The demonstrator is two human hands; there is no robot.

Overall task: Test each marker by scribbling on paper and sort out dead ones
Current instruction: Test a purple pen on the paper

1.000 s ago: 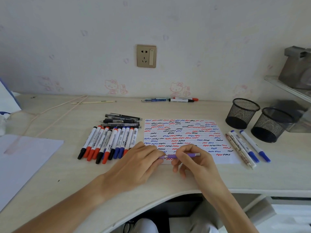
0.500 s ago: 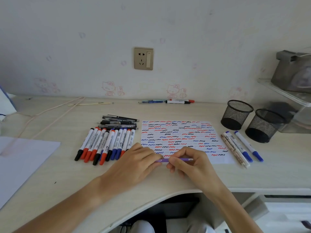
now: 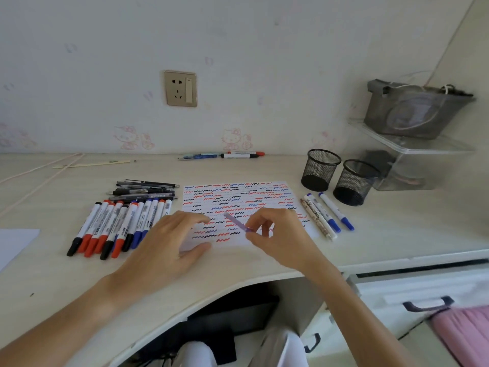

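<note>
Right hand (image 3: 275, 234) is pinching a purple pen (image 3: 236, 221) between thumb and curled fingers, holding it slantwise over the near half of the paper (image 3: 238, 207); the pen's far end is pointing up-left, blurred, and whether the tip is touching the sheet cannot be told. Left hand (image 3: 169, 242) is lying flat, fingers loosely spread and holding nothing, fingertips resting on the paper's near-left corner.

The paper is sitting mid-tabletop (image 3: 53, 274), toward the front edge, covered in red, blue and black squiggles.

Just left of the paper a row of markers (image 3: 119, 226) is lying side by side, with red, black and blue caps pointing at the front edge. Behind that row a stack of dark pens (image 3: 144, 190) is lying crosswise.

Right of the paper three pens (image 3: 326, 214) are lying near one another, two with blue caps. Beyond them, toward the right back corner, two black mesh cups (image 3: 336, 178) are standing upright, just beside each other.

Along the back edge, against the wall, a few more markers (image 3: 222, 155) are lying end to end.
</note>
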